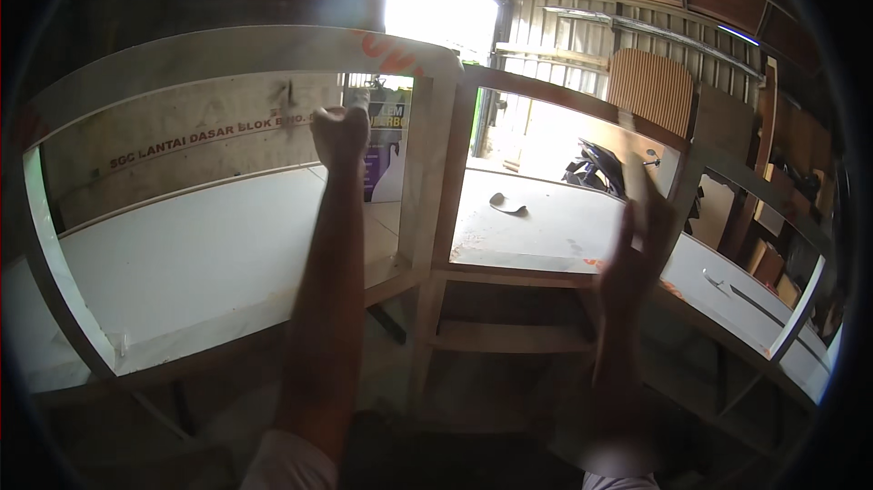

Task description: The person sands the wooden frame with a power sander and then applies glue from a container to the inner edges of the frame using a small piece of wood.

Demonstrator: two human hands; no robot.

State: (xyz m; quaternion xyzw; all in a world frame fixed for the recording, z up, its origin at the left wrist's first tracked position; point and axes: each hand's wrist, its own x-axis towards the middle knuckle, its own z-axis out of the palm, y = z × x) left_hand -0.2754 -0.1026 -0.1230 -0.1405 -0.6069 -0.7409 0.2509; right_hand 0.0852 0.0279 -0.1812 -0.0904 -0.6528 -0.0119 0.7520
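Both my arms are raised in front of a wooden frame structure with open rectangular windows. My left hand is closed like a fist before the left window; what it holds, if anything, does not show. In front of the middle window's right side, my right hand is closed around a long, thin, pale strip that points upward. Motion blurs this strip, so its exact kind is unclear. A white panel lies behind the left window. Another white surface shows through the middle one, with a small curled offcut on it.
Below the middle window is a shelf within the frame. A third window frame stands at the right, with a white board behind it. Farther back are a motorbike, a ribbed brown panel and leaning boards.
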